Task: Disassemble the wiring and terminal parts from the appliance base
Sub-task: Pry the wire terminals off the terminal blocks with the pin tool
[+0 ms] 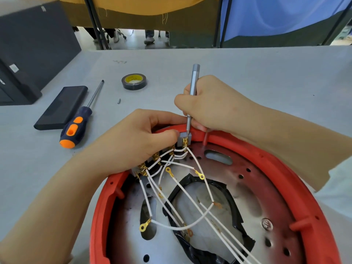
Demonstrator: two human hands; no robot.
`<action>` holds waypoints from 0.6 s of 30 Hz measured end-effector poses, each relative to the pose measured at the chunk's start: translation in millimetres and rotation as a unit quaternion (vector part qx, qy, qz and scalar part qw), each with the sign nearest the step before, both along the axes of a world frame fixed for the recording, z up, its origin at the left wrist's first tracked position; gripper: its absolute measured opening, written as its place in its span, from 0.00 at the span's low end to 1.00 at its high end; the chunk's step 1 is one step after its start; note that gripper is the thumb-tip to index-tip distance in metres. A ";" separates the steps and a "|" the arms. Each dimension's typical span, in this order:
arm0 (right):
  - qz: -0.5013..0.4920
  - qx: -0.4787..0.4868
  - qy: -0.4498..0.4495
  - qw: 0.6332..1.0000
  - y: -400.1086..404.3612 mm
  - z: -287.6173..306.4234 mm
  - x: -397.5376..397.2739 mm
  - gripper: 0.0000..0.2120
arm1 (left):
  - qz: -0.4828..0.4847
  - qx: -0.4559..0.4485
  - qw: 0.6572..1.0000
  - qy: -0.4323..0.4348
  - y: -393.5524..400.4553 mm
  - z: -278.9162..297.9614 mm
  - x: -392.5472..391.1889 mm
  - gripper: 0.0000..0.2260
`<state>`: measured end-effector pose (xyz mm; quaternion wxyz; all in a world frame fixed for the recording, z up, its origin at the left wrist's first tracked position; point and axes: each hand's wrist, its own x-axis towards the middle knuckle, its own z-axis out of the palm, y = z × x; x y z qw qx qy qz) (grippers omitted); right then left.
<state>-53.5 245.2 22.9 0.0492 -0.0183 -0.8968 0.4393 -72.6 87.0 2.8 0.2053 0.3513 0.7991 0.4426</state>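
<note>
White wires [192,199] across red base [282,172]

The right hand [213,103] grips a slim grey screwdriver [192,96] upright, its tip down at a small grey terminal block [184,135] on the red base's [282,174] far rim. The left hand [137,141] pinches that block with thumb and fingers [163,119]. White wires [182,189] with gold ring lugs fan from the terminals across the metal plate [253,189]. On the grey worktop [266,73] to the left lie an orange-handled screwdriver [80,122], a black case [62,107] and a tape roll [134,81].
</note>
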 end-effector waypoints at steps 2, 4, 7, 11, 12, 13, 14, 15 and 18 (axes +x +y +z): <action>-0.005 -0.022 0.061 0.998 -0.2 -5.5 7.5 0.13 | 0.000 0.004 1.000 0.002 -0.7 -0.5 -0.5 0.13; -0.009 -0.048 0.129 0.990 -0.1 -11.1 15.1 0.16 | 0.002 0.005 1.000 0.007 -1.0 -1.7 -1.0 0.14; 0.002 -0.052 0.176 0.983 0.1 -14.5 18.0 0.20 | 0.008 0.001 1.000 0.016 -2.7 -1.7 -1.3 0.14; 0.019 -0.028 0.176 0.984 -1.2 -15.2 17.5 0.20 | 0.002 -0.001 1.000 0.015 -3.2 -0.7 -0.4 0.14; 0.022 -0.021 0.178 0.984 -1.6 -15.9 18.6 0.20 | 0.001 -0.001 1.000 0.016 -3.3 -0.5 -0.2 0.15; 0.025 -0.014 0.183 0.983 -1.9 -16.2 19.9 0.20 | 0.002 -0.002 1.000 0.018 -3.2 -0.4 -0.1 0.15; 0.029 -0.008 0.190 0.981 -2.3 -16.5 21.1 0.20 | 0.003 -0.004 1.000 0.018 -2.9 -0.3 -0.1 0.15; 0.032 -0.004 0.195 0.980 -2.5 -16.5 22.1 0.19 | 0.001 -0.005 1.000 0.019 -2.8 -0.4 -0.3 0.15; 0.035 0.031 0.222 0.974 -3.0 -17.7 24.2 0.19 | 0.001 0.000 1.000 0.027 -3.4 -0.5 -0.6 0.15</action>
